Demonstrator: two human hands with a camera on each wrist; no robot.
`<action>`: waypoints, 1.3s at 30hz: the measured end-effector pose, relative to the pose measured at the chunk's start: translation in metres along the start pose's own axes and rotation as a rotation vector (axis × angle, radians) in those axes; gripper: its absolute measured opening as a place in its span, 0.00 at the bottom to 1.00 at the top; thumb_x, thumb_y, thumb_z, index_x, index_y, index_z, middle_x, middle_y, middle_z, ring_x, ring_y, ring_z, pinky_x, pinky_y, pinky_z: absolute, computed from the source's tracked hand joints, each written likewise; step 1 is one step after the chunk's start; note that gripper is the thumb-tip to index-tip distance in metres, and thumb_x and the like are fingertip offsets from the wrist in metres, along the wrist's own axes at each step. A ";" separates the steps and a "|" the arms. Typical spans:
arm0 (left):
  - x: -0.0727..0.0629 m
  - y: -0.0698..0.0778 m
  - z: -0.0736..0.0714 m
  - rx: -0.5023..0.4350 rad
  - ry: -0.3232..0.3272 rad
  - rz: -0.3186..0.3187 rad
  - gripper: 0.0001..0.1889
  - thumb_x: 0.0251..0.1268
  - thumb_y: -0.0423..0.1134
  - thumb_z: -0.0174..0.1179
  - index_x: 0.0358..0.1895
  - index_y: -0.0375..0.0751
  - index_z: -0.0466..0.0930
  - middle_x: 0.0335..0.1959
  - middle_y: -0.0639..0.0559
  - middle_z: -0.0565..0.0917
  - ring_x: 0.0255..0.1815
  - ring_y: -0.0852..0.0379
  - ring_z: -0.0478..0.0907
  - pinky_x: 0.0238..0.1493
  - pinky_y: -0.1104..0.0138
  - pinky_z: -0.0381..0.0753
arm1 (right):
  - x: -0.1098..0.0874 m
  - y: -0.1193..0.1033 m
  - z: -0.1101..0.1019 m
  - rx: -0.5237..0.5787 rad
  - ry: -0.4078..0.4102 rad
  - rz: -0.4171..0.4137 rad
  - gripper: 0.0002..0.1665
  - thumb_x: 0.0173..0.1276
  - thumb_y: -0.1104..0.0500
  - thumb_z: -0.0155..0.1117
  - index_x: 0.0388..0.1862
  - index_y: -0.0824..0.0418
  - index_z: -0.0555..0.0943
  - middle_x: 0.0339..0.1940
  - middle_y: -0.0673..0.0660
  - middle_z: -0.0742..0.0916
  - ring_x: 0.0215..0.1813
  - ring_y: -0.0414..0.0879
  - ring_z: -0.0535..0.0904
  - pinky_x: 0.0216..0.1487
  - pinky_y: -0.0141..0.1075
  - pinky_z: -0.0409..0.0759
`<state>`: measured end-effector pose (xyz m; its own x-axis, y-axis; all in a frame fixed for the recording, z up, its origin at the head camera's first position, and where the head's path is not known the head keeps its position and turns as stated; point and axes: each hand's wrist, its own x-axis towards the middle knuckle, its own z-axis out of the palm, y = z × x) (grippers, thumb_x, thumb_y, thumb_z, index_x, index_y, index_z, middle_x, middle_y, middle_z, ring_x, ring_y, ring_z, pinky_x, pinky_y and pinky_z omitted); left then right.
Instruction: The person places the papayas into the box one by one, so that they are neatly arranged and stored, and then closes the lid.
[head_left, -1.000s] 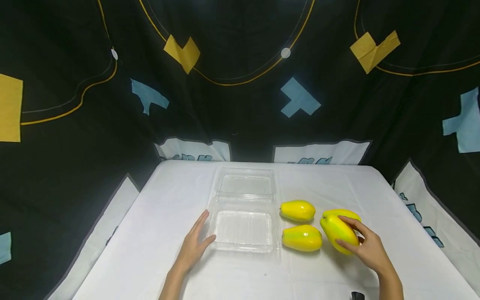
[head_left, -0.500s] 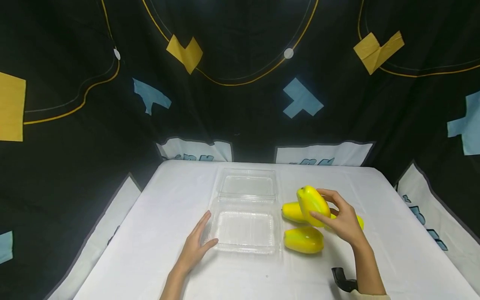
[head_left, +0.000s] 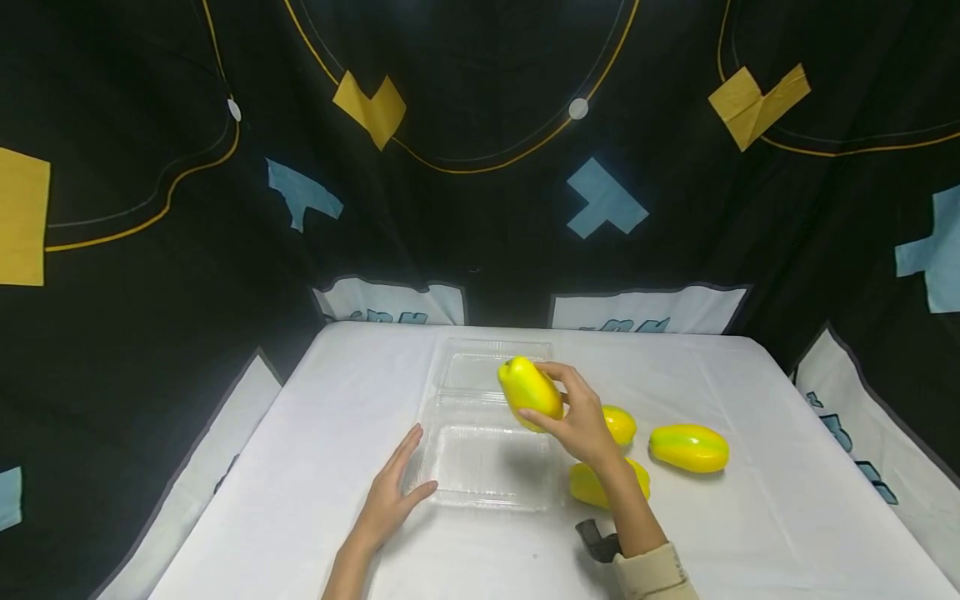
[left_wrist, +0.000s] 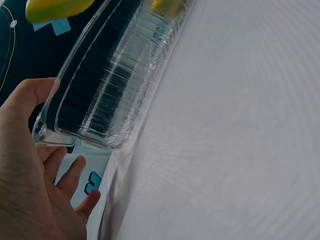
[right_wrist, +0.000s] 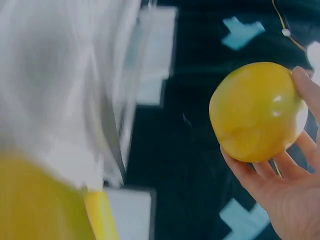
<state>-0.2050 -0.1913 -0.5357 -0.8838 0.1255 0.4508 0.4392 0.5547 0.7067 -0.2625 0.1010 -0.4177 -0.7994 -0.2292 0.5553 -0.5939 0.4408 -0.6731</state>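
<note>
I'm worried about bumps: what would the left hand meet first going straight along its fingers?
Probably the clear plastic clamshell container: the left hand points toward its left side, thumb at its rim, but fingertip height is unclear.

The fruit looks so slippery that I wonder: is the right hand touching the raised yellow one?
Touching. The right wrist view shows the right hand gripping the yellow fruit, thumb and fingers against its surface.
</note>
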 end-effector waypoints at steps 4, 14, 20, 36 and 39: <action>0.001 0.001 0.000 -0.004 -0.003 -0.009 0.40 0.55 0.41 0.64 0.71 0.43 0.55 0.71 0.49 0.57 0.69 0.45 0.56 0.63 0.43 0.57 | 0.007 -0.002 0.028 0.037 -0.035 -0.017 0.37 0.49 0.52 0.76 0.58 0.54 0.71 0.54 0.49 0.77 0.54 0.44 0.73 0.48 0.43 0.79; 0.000 0.000 -0.001 0.011 0.003 0.006 0.40 0.55 0.40 0.64 0.71 0.45 0.56 0.71 0.47 0.58 0.69 0.46 0.57 0.63 0.44 0.58 | 0.020 0.005 0.077 0.013 -0.112 -0.083 0.37 0.47 0.52 0.77 0.54 0.57 0.71 0.50 0.51 0.78 0.50 0.44 0.73 0.50 0.42 0.77; 0.001 0.001 -0.001 -0.003 -0.002 0.018 0.40 0.55 0.39 0.64 0.71 0.47 0.55 0.71 0.45 0.57 0.69 0.46 0.56 0.63 0.44 0.58 | 0.023 0.014 0.093 0.026 -0.188 -0.089 0.37 0.46 0.52 0.77 0.54 0.58 0.71 0.51 0.52 0.77 0.51 0.45 0.74 0.51 0.43 0.77; -0.002 0.003 -0.001 -0.010 -0.007 -0.015 0.39 0.55 0.41 0.64 0.71 0.44 0.56 0.71 0.45 0.58 0.68 0.43 0.57 0.61 0.39 0.57 | 0.008 0.033 0.115 -0.025 -0.309 -0.050 0.37 0.49 0.52 0.75 0.57 0.59 0.70 0.54 0.53 0.77 0.56 0.47 0.73 0.58 0.41 0.73; -0.002 0.003 -0.001 -0.013 -0.003 -0.013 0.39 0.54 0.41 0.64 0.71 0.45 0.56 0.71 0.46 0.58 0.68 0.44 0.57 0.61 0.40 0.57 | 0.008 0.034 0.116 -0.054 -0.302 -0.071 0.38 0.49 0.52 0.75 0.57 0.59 0.70 0.54 0.53 0.77 0.55 0.47 0.74 0.57 0.41 0.74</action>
<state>-0.2018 -0.1907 -0.5335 -0.8898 0.1213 0.4398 0.4300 0.5455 0.7194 -0.2997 0.0133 -0.4927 -0.7516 -0.5049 0.4245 -0.6502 0.4583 -0.6060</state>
